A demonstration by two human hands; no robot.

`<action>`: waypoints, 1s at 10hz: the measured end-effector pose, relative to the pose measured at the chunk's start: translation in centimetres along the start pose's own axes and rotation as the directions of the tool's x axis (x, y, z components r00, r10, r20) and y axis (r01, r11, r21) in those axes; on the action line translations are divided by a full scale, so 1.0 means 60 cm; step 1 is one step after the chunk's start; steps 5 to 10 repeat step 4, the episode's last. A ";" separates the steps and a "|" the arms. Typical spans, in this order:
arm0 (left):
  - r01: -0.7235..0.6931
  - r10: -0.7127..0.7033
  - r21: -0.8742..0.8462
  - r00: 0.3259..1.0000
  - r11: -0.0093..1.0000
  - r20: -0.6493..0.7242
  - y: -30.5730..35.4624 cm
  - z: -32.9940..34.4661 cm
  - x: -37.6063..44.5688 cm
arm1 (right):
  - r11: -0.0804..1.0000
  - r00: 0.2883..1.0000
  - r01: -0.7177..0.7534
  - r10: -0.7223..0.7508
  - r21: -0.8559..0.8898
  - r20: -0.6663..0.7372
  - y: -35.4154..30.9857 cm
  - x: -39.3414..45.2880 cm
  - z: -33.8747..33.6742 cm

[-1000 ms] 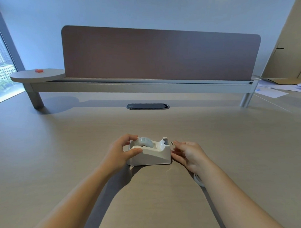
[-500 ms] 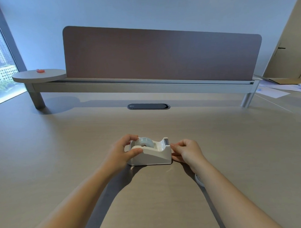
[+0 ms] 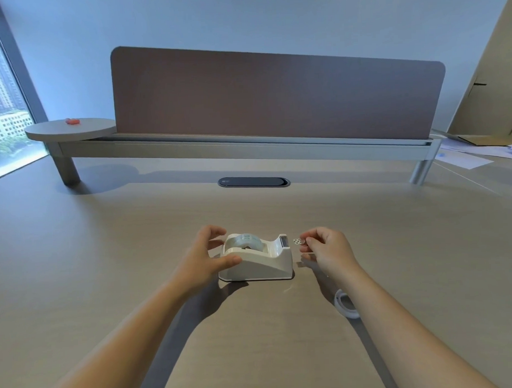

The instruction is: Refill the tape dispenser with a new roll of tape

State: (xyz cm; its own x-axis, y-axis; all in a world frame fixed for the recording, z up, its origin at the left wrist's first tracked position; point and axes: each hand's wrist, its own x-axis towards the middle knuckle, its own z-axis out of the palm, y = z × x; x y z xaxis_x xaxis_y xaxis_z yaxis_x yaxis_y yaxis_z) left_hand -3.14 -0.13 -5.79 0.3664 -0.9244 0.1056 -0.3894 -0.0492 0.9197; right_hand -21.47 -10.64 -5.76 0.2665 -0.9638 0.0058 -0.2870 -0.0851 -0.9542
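My left hand (image 3: 203, 261) grips the tape dispenser (image 3: 257, 262) to steady it on the surface (image 3: 106, 257), new roll (image 3: 248, 241) seated inside, while my right hand (image 3: 326, 249) pinches the tape's printed end (image 3: 297, 241) beyond the cutter.

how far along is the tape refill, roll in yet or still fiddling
Done: a clear tape roll sits in the white dispenser, and an empty-looking ring lies on the desk by the right forearm. In hand: the left hand steadies the dispenser while the right hand pinches a small printed tab just past the cutter. Left: apparently seating the tape end on the cutter; no strip is visible.
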 end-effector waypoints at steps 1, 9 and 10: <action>0.050 -0.050 0.000 0.999 0.999 0.008 -0.006 -0.001 -0.002 | 0.997 0.999 0.048 -0.049 -0.054 -0.010 -0.007 -0.009 0.001; 0.056 -0.055 0.053 0.998 0.997 -0.027 0.009 0.002 -0.017 | 0.968 0.988 0.138 -0.150 -0.208 -0.045 -0.029 -0.043 -0.002; 0.056 -0.055 0.053 0.998 0.997 -0.027 0.009 0.002 -0.017 | 0.968 0.988 0.138 -0.150 -0.208 -0.045 -0.029 -0.043 -0.002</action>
